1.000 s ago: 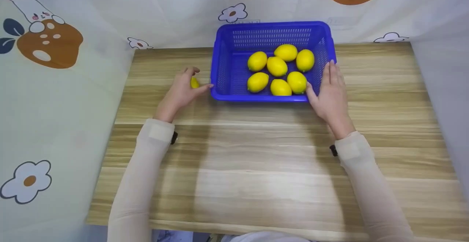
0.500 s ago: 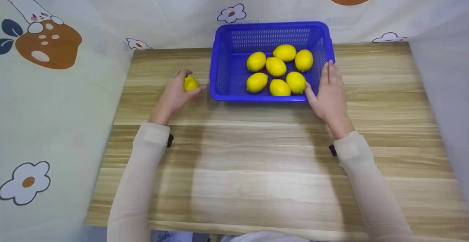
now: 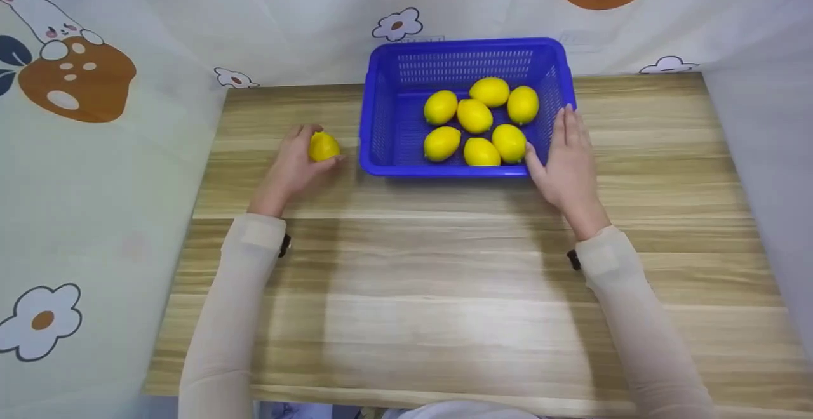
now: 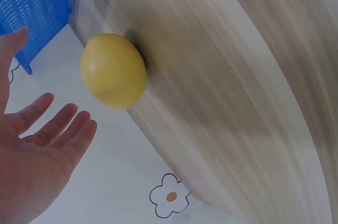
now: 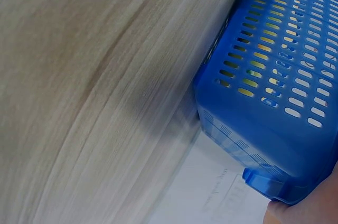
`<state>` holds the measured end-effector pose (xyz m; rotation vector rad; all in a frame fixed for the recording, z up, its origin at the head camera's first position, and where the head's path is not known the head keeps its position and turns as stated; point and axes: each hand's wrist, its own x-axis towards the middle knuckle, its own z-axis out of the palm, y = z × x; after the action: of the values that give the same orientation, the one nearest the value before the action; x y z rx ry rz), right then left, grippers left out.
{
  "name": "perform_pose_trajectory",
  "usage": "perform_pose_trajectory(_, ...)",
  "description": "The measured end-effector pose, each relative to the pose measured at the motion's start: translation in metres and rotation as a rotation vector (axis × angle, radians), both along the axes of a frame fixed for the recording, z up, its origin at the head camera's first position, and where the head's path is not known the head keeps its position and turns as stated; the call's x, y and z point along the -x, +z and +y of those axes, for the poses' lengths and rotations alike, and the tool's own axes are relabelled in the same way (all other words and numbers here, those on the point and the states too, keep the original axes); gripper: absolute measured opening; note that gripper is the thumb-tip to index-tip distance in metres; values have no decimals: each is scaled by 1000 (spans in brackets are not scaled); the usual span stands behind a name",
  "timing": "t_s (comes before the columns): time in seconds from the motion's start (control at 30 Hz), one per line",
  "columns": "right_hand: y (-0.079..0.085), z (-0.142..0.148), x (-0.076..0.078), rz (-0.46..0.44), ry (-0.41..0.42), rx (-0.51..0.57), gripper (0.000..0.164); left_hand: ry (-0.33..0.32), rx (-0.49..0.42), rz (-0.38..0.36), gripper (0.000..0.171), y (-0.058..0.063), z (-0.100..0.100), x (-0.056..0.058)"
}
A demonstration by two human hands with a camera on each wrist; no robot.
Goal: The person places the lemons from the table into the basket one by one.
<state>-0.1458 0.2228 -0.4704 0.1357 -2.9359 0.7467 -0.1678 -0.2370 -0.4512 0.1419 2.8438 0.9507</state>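
Observation:
A yellow lemon [image 3: 324,146] lies on the wooden table, left of the blue basket. My left hand [image 3: 297,162] is right beside it, thumb and fingers spread around its left side in the head view. In the left wrist view a gap shows between the lemon [image 4: 113,71] and the fingers [image 4: 55,123]. Several lemons [image 3: 475,116] lie in the blue plastic basket [image 3: 444,171]. On the basket's right front corner rests my right hand [image 3: 569,168], fingers straight along the side and thumb over the rim. Only part of that hand [image 5: 311,203] shows in the right wrist view.
A pale patterned cloth [image 3: 305,19] hangs behind the table [image 3: 432,279] and down its left side. The basket stands close to the cloth at the back. The table's front edge runs before the person's body.
My left hand has drawn back leftward from the basket's side, uncovering more of the lemon, which stays about where it was. My right hand keeps its place on the basket.

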Motion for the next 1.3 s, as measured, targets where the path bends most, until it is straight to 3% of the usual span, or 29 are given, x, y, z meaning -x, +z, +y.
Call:
perform_pose_trajectory(0.47, 1, 1, 0, -20, 1, -2, 84, 10, 19, -31, 78, -11, -8, 8)
perform_pose_trajectory(1.3, -1, 1, 0, -3, -3, 0, 83, -57, 27, -30, 86, -28, -15, 24)
